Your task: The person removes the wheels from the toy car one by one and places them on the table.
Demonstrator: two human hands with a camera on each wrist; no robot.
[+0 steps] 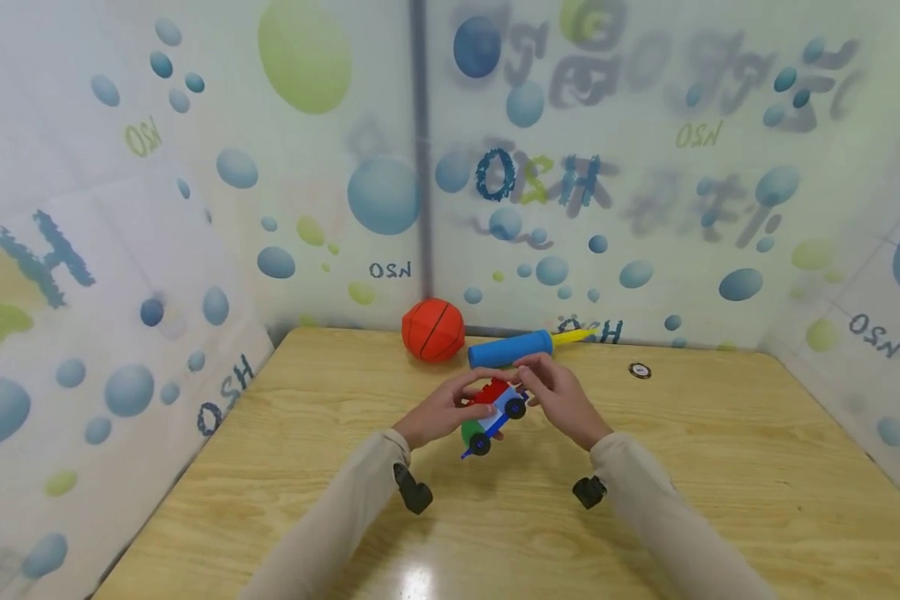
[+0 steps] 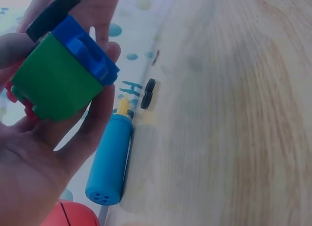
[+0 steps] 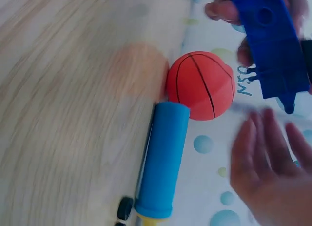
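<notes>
My left hand holds a toy vehicle above the table, with fingers and thumb around its sides. The vehicle has a blue chassis, black wheels and red, light-blue and green blocks. Its green end shows close up in the left wrist view. My right hand is at the vehicle's far end. In the right wrist view that hand is blurred, its fingers extended just short of the chassis end.
On the wooden table, a red ball with black lines stands by the back wall. Beside it lies a blue hand pump with a yellow nozzle. A round chip lies farther right. Small black pieces lie near the nozzle.
</notes>
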